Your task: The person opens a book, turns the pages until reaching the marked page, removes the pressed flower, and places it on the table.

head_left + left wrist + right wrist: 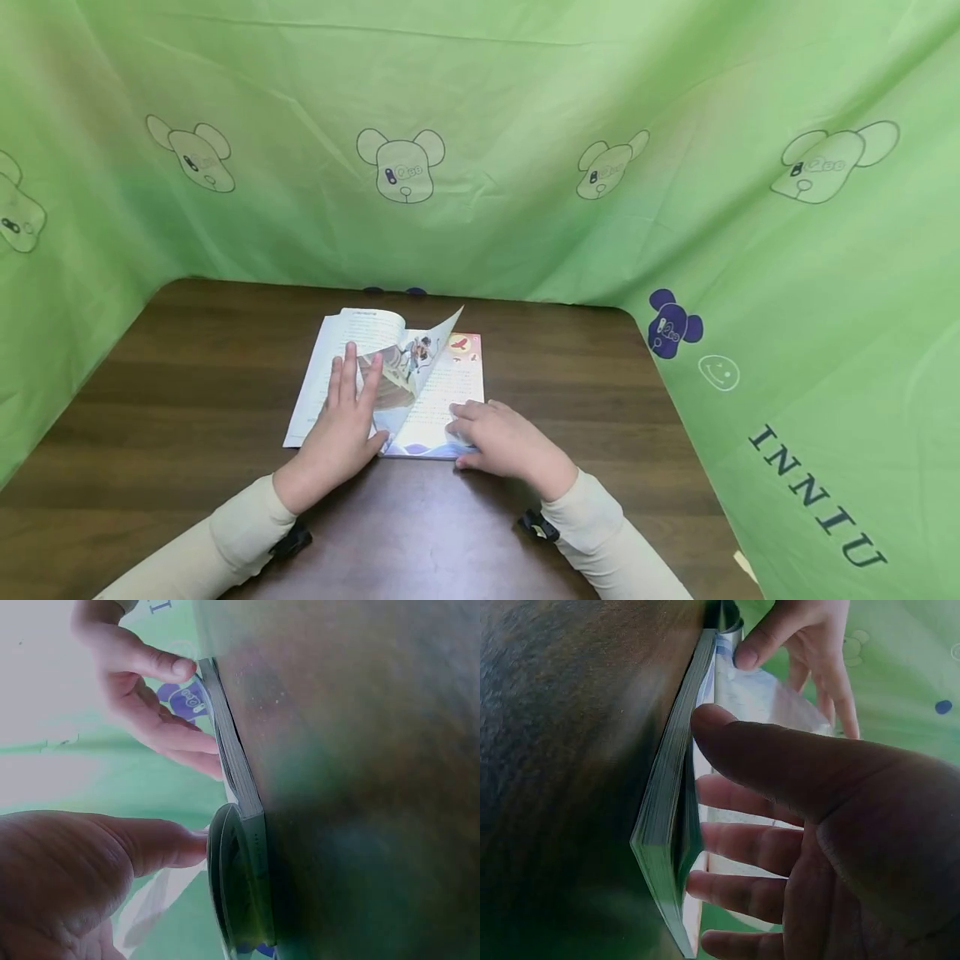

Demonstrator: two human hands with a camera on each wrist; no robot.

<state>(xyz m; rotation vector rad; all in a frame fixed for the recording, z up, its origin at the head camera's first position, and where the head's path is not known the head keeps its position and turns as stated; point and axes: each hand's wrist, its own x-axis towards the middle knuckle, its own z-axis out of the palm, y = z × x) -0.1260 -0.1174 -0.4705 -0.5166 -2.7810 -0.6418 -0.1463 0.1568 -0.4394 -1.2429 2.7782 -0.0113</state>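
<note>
An open book (442,412) lies on the table, its right page printed with text and a coloured border. One illustrated leaf (431,358) stands up at a slant between the two sides. Over the left pages my left hand (343,429) spreads its straight fingers, and its thumb touches the pages near the lower end of the spine. My right hand (506,439) rests on the right page near its outer edge, fingers loosely bent. From the right wrist view, that hand's thumb (757,746) lies by the thick page edges (664,802), with the fingertips against the page.
The dark wooden table (585,375) surrounds the book. Behind and along both sides hangs a green curtain (495,233) with bear-head prints. A black band (538,527) is on the right wrist, another (291,540) on the left.
</note>
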